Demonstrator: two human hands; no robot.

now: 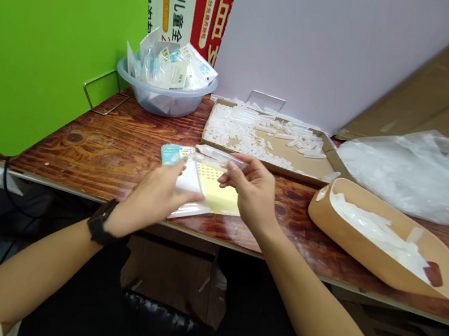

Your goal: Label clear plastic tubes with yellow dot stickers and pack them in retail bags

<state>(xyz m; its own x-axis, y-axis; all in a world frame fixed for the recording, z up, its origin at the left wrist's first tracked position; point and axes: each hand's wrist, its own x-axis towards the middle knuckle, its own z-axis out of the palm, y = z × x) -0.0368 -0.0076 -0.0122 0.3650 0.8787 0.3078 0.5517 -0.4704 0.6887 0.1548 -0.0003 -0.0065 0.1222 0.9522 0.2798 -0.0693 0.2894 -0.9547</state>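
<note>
My right hand (pixel 255 191) pinches the right end of a clear plastic piece (pixel 220 156), long and narrow, above the table. Whether it is a small bag or a tube I cannot make out. My left hand (pixel 157 188) has its thumb and fingers apart over a white packet (pixel 191 177), its fingertips close to the left end of the clear piece. Under both hands lie a printed blue-and-white card (pixel 172 152) and a yellow sheet (pixel 219 199) with rows of small dark dots, partly covered by my hands.
Behind stands a shallow cardboard tray (pixel 274 142) of small translucent plastic pieces. A bluish bowl (pixel 164 100) holds packaged goods at back left. To the right are a tan basket (pixel 348 254) with white pieces and a large clear plastic bag (pixel 425 173). Green (pixel 57 37) and pale panels (pixel 322 47) rise behind.
</note>
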